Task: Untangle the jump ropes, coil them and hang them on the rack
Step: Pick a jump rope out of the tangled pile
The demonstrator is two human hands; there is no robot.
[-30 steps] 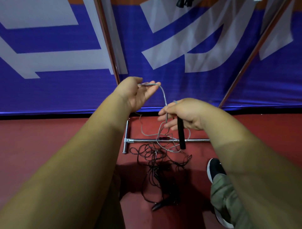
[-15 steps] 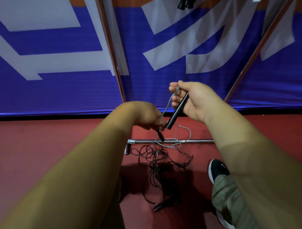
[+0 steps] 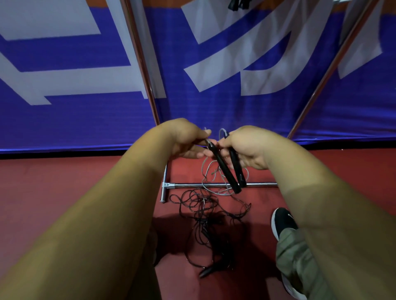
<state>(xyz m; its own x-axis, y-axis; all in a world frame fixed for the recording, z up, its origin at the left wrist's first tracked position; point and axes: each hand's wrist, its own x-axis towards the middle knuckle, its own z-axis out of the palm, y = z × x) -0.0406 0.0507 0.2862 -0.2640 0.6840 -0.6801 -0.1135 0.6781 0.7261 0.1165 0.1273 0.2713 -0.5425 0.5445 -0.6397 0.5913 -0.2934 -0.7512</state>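
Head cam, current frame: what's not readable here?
Head view only:
- Rack top: cut off by upper edge; hooks unseen.
- Black rope tangle: in the person's shadow; strand count unclear.
- Left hand and right hand: fingers partly hidden behind the hands; grips on left handle and right handle partly unseen.
- Grey rope: thin, knots unreadable.

— What is seen at the back?
— A blue banner is hung across the whole width, marked with large white shapes; an orange band is glimpsed along its top edge.
— And lower down?
— A black strip is run along the banner's foot, and a dull red floor is laid beneath it. A dark shadow is cast on the floor near the bottom centre.
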